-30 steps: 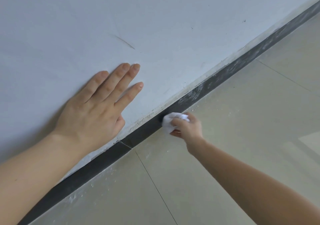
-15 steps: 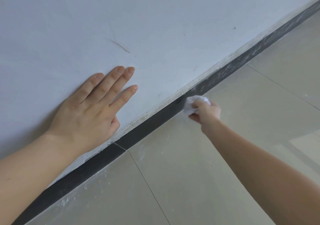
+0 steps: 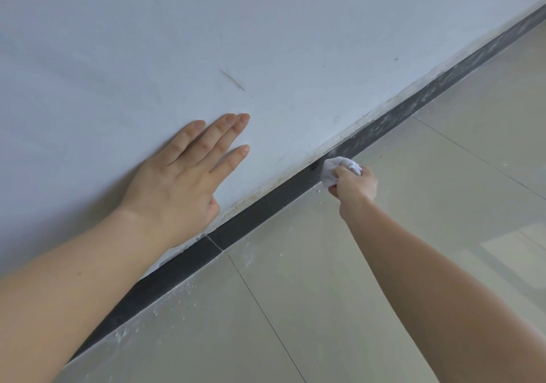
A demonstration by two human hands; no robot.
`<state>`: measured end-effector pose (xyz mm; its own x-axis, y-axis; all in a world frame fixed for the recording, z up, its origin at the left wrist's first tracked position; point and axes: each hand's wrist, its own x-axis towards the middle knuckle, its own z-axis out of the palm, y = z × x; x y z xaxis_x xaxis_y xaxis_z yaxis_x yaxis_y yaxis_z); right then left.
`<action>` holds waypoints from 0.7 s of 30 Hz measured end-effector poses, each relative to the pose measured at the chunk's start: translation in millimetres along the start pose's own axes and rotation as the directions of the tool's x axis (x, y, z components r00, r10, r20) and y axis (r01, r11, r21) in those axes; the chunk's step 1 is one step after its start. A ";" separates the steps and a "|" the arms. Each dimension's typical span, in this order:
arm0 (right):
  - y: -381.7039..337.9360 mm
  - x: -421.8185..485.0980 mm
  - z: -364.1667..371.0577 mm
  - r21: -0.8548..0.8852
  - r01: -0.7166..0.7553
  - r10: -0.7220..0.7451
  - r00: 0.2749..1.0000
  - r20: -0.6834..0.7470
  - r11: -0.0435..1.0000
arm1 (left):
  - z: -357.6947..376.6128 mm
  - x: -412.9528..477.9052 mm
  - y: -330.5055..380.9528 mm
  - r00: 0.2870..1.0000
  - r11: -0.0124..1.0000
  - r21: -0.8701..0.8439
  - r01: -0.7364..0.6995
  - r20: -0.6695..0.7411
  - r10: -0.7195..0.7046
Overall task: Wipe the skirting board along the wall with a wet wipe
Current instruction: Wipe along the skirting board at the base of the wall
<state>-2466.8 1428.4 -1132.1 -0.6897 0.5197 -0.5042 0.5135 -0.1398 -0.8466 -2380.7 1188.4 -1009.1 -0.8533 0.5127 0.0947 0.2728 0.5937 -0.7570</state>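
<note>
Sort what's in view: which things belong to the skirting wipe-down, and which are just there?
In the job: wipe, held at the skirting board by the right hand; left hand, flat on the wall.
Just there: floor tiles; white crumbs by the board; scratch on the wall.

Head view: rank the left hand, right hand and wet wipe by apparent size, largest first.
1. left hand, though it is nearer the camera, which inflates it.
2. right hand.
3. wet wipe, bunched and partly hidden in the right hand's grip.
</note>
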 end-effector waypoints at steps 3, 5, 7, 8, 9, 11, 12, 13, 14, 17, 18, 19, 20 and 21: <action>6.8 -27.4 -5.9 -0.066 -0.005 0.012 0.994 0.108 0.998 | -9.0 1.6 0.0 1.000 0.999 -0.031 0.005 0.021 -0.004; 4.4 -44.5 -10.0 -0.120 0.033 -0.014 0.989 0.150 0.992 | -10.5 2.3 1.3 0.998 1.000 -0.026 0.002 0.058 -0.001; -2.3 -58.4 -18.1 -0.171 0.100 -0.071 0.983 0.171 0.980 | -11.6 3.5 2.9 0.995 0.999 -0.039 0.000 0.100 0.004; -6.3 -63.9 -23.1 -0.183 0.130 -0.096 0.978 0.185 0.974 | -11.5 4.3 3.4 0.994 0.999 -0.050 -0.001 0.107 0.007; -11.3 -69.5 -28.3 -0.198 0.151 -0.111 0.974 0.199 0.968 | -12.1 4.7 3.2 0.994 0.998 -0.065 -0.004 0.111 0.011; -22.9 -79.6 -36.6 -0.267 0.170 -0.109 0.968 0.227 0.949 | -15.7 3.1 1.4 0.992 0.994 -0.113 -0.006 0.127 0.021; -29.6 -84.2 -40.2 -0.311 0.175 -0.103 0.967 0.234 0.934 | -17.8 2.3 0.3 0.990 0.990 -0.138 -0.009 0.138 0.028; -36.7 -88.8 -43.4 -0.351 0.185 -0.105 0.966 0.234 0.918 | -19.5 1.9 -0.8 0.988 0.987 -0.157 -0.016 0.147 0.039; -44.4 -93.4 -45.8 -0.388 0.203 -0.118 0.966 0.231 0.899 | -20.9 1.5 -1.8 0.987 0.985 -0.170 -0.028 0.154 0.054; -67.6 -108.8 -51.1 -0.486 0.254 -0.165 0.962 0.219 0.836 | -27.8 0.9 -10.0 0.979 0.971 -0.223 -0.083 0.164 0.121; -74.5 -112.4 -52.4 -0.510 0.267 -0.172 0.959 0.226 0.818 | -31.3 0.4 -12.8 0.976 0.964 -0.247 -0.096 0.165 0.140; -80.9 -114.4 -53.3 -0.529 0.284 -0.181 0.954 0.239 0.800 | -34.4 0.5 -14.7 0.975 0.958 -0.265 -0.106 0.161 0.152; -87.0 -114.4 -54.1 -0.544 0.299 -0.189 0.950 0.250 0.784 | -36.4 2.1 -15.9 0.976 0.956 -0.270 -0.118 0.147 0.162; -92.8 -112.6 -54.7 -0.556 0.312 -0.196 0.946 0.259 0.770 | -37.9 5.0 -16.2 0.978 0.954 -0.270 -0.132 0.123 0.171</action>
<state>-2408.8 1429.0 -987.4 -0.8852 0.3007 -0.3550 0.4644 0.5230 -0.7148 -2372.5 1204.9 -971.8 -0.8425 0.5260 -0.1163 0.4931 0.6660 -0.5598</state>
